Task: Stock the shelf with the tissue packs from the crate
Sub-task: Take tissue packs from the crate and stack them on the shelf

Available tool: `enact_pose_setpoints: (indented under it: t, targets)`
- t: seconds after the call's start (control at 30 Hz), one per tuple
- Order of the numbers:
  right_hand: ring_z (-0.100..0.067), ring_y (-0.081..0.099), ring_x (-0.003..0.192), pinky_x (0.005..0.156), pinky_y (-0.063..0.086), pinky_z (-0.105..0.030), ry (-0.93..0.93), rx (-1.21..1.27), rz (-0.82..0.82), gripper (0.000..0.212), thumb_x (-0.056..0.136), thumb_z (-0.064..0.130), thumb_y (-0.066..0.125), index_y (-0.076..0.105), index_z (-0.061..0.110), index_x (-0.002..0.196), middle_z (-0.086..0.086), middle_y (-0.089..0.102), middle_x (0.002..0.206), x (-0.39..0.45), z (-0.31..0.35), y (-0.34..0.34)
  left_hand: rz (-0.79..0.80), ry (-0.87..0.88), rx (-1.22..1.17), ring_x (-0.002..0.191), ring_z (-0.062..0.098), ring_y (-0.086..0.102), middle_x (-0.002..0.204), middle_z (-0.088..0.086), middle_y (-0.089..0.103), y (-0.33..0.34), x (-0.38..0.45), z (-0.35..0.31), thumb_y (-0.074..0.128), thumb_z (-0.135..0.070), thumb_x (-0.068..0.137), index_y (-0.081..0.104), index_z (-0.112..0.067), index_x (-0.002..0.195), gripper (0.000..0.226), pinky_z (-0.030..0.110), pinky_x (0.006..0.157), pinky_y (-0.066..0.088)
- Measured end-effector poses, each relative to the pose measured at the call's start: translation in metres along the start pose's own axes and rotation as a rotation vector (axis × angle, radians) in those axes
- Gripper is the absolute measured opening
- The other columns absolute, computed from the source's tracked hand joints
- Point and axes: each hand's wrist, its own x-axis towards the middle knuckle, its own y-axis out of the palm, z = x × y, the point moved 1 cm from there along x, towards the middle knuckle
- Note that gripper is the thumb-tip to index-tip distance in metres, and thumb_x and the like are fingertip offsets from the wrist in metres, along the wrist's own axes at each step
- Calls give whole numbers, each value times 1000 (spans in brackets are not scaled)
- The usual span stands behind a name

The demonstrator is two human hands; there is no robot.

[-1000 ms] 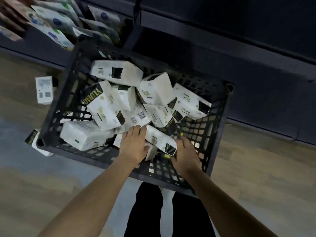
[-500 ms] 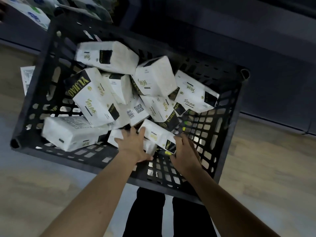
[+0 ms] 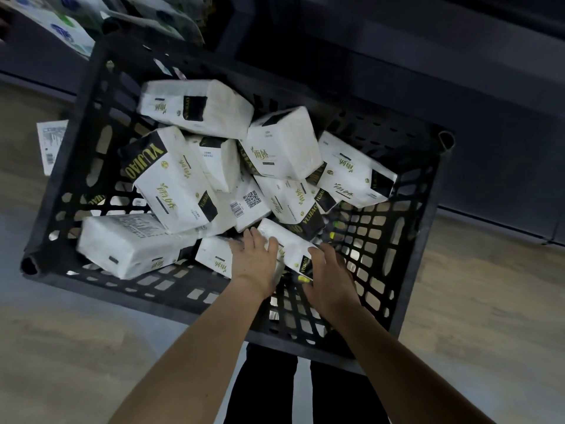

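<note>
A black plastic crate [image 3: 409, 270] stands on the floor and holds several white tissue packs with black and gold print [image 3: 174, 182]. At its near side one tissue pack [image 3: 293, 249] lies tilted between my hands. My left hand [image 3: 255, 261] lies over the pack's white end with fingers spread, the thumb tucked at its near edge. My right hand [image 3: 331, 276] curls its fingers round the pack's black-printed end. Another pack [image 3: 214, 255] lies partly under my left hand.
A low dark shelf [image 3: 458, 96] runs behind the crate. At the top left it carries packs with blue and green print [image 3: 67, 29]. One loose pack [image 3: 52, 145] lies on the wooden floor left of the crate. My legs [image 3: 305, 390] stand against the crate's near wall.
My head has come closer to the crate, so it fills more of the view. Both hands stay on the same pack, which has barely moved.
</note>
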Motion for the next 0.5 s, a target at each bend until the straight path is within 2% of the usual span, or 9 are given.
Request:
enact_pose_setpoints:
  t: [0.07, 0.17, 0.37, 0.5]
  targets:
    - [-19, 34, 130, 102, 34, -26, 11, 5, 10, 60, 89, 18, 58, 26, 16, 140, -3, 18, 148, 3, -1, 1, -104, 27, -37, 140, 40, 7, 153, 20, 5, -2, 7, 3, 49, -55, 88, 12, -13, 144, 79, 55, 112, 16]
    - [-18, 28, 133, 106, 31, -28, 20, 2, -31, 59, 88, 18, 58, 29, 18, 140, -1, 19, 148, 8, -5, 4, -171, 61, -12, 140, 38, 8, 153, 18, 7, -7, 19, 2, 49, -52, 88, 8, -9, 146, 83, 53, 113, 13]
    - [-17, 27, 134, 110, 29, -31, 82, 12, -44, 58, 87, 13, 55, 30, 23, 139, 1, 20, 147, 19, -14, 12, -66, -41, 75, 140, 43, 7, 153, 21, 3, -9, 40, -17, 61, -50, 82, 0, -2, 147, 102, 57, 112, 14]
    - [-19, 19, 138, 111, 24, -33, 103, -26, -7, 62, 91, 19, 54, 22, 25, 143, 0, 12, 150, 24, -18, 17, -72, -62, 163, 139, 49, 5, 152, 27, 5, -6, 46, -28, 55, -39, 89, 4, 1, 146, 86, 57, 113, 11]
